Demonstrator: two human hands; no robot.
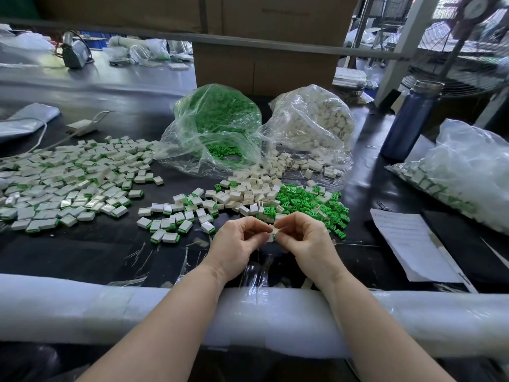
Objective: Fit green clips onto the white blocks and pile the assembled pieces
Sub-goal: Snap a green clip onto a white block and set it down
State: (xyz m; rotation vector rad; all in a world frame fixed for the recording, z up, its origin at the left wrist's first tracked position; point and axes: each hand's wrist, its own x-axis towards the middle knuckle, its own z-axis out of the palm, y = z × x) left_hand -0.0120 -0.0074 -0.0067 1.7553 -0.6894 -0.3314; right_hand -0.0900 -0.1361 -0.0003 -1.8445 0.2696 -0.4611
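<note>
A dark worktable (pixel 91 255) is seen from above, with two bare forearms reaching in from six o'clock over a padded white table edge (pixel 137 312). At the centre of the view, the left hand (pixel 237 244) and the right hand (pixel 304 244) are brought together, fingertips meeting. One small white block (pixel 272 235) is pinched between both hands, with a sliver of green clip showing at its lower edge; whether the clip is fully seated cannot be told, as most of the piece is hidden by the fingers.

Loose green clips (pixel 305 205) are scattered at one o'clock, just beyond the right hand, and bare white blocks (pixel 256 188) are heaped at twelve o'clock. A small group of assembled pieces (pixel 176 216) lies at ten o'clock, and a much larger pile (pixel 68 186) is spread at nine o'clock. Behind, an open bag of green clips (pixel 217 128) and a bag of white blocks (pixel 311 125) are slumped at twelve and one o'clock. A blue bottle (pixel 410 119) stands at two o'clock, and a paper sheet (pixel 407 241) lies at three o'clock.

Several risks are judged likely. The clip could be pressed on crooked or half home, since the joint is covered by the fingers. The small piece could be squeezed out of the pinch and lost among unassembled parts directly beyond the hands. An unfinished piece could also be tossed onto the finished pile, as the heaps nearly merge at eleven o'clock.
</note>
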